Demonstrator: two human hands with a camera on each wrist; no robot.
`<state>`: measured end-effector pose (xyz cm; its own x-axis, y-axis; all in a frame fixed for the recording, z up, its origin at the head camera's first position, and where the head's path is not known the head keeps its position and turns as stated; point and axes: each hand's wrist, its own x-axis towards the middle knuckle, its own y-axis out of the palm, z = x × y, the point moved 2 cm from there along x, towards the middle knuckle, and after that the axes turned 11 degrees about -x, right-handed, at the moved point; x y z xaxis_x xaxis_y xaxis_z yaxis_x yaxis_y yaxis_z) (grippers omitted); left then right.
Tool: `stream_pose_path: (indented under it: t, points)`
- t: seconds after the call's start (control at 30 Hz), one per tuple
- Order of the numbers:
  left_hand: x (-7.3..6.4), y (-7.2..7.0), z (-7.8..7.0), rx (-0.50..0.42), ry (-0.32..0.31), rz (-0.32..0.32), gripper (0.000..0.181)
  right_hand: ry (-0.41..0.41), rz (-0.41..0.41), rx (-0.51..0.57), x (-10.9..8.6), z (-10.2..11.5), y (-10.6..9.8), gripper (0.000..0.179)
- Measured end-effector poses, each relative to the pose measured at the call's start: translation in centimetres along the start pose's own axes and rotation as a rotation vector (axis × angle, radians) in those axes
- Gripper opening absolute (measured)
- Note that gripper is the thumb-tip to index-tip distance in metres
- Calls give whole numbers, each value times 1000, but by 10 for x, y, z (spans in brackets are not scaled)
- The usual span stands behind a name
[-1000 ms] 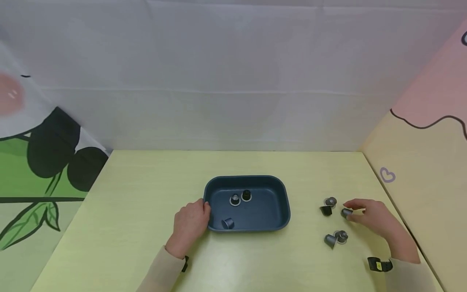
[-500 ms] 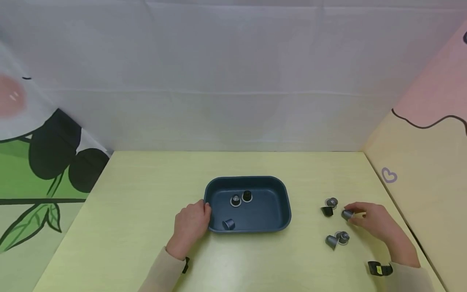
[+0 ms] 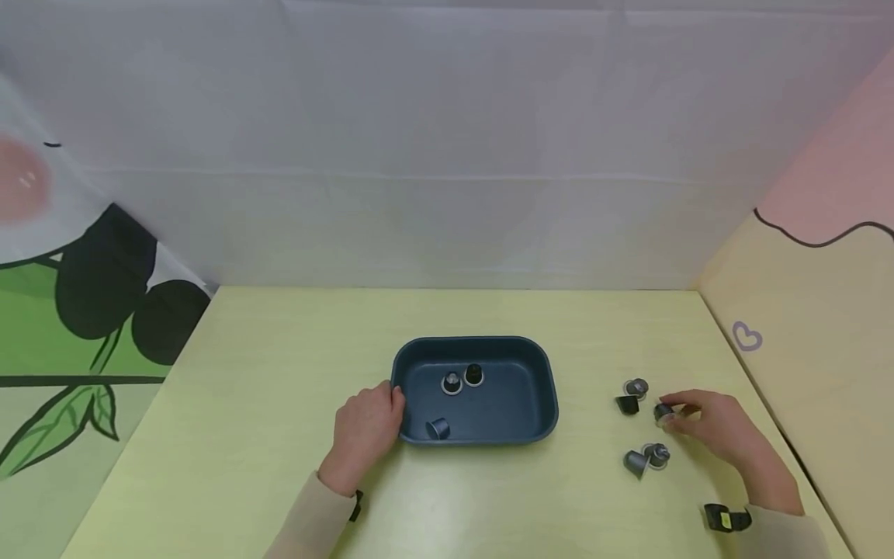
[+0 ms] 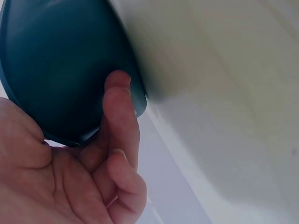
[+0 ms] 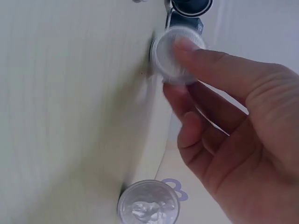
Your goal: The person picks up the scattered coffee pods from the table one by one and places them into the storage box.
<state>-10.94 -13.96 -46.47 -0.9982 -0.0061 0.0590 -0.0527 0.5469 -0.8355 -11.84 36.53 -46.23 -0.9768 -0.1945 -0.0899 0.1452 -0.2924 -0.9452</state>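
In the head view, my left hand grips the left rim of a dark blue tray. The left wrist view has its fingers against the tray's outer wall. Inside the tray, a silver-topped coffee capsule and a black one stand on their rims, while a grey-blue capsule lies on its side. At the right, my right hand pinches a dark grey coffee capsule between thumb and fingers. Its pale foil lid faces the right wrist camera, with the thumb across it.
Left of the right hand, a grey capsule and a black capsule sit together. Nearer lie a tilted grey capsule and an upright one. Walls bound the pale table at the back and right.
The capsule in my right fingers has turned and looks more upright, and the right hand has shifted slightly nearer. My left hand stays on the tray.
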Motion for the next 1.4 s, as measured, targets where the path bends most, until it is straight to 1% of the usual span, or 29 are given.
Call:
stream_pose_path:
  t: [0.13, 0.3, 0.47, 0.7, 0.83, 0.93, 1.07, 1.13, 1.4]
  points:
    - [1, 0, -1, -1, 2, 5, 36, -1, -19, -3, 0, -1, 1, 31]
    - [1, 0, 0, 1, -15, 20, 35, 10, -26, 0, 0, -1, 0, 31]
    - [1, 0, 0, 6, -15, 20, 35, 13, -30, 3, -2, -2, -2, 31]
    - [1, 1, 1, 5, -9, 17, 35, -5, -87, 18, -2, -5, -5, 29]
    - [2, 2, 0, 5, -5, 12, 36, -1, -115, 35, -2, -4, -6, 28]
    - [2, 1, 0, 8, -4, 12, 35, -8, -152, 37, -1, -2, -9, 29]
    - [3, 1, 0, 13, -4, 11, 35, -37, -227, 24, 0, 2, -15, 32]
    - [3, 1, -1, 15, -7, 12, 35, -52, -250, 18, 1, 4, -17, 33]
    - [3, 1, 0, 22, -15, 15, 35, -88, -258, 37, 8, 18, -24, 34]
